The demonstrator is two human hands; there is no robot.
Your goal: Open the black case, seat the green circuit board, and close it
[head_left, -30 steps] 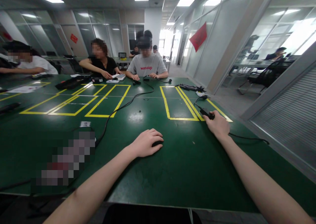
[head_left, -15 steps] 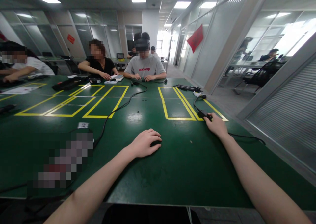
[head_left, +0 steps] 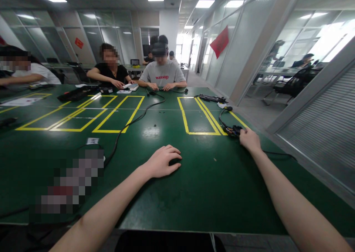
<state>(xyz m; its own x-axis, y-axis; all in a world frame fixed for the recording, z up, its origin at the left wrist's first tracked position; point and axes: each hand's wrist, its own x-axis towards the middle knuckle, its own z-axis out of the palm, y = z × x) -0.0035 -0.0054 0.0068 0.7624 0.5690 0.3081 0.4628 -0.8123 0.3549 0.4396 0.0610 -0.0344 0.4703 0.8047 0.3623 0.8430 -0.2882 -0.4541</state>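
Note:
On the green table [head_left: 177, 204], my left hand [head_left: 164, 161] rests palm down, its fingers loosely curved and spread, with nothing in it. My right hand [head_left: 250, 140] is closed at the right end of a small black device [head_left: 232, 130] lying by the yellow tape at the right. Small pale and coloured details show on the device's upper face; my fingers partly hide its right end. A black cable [head_left: 280, 154] runs out to the right from behind my wrist. Another cord [head_left: 221, 115] loops from the device toward a round black end [head_left: 229, 108].
Yellow tape outlines [head_left: 203, 134] mark the table. A folded black tripod-like object [head_left: 212, 98] lies beyond the device. A long black cable [head_left: 133, 122] crosses on the left, near a small white label [head_left: 93, 141] and a blurred-out object [head_left: 72, 181]. Several people sit across the table.
My right hand has shifted slightly right along the black device, uncovering more of it; its detailed upper face now shows. My left hand has stayed in place.

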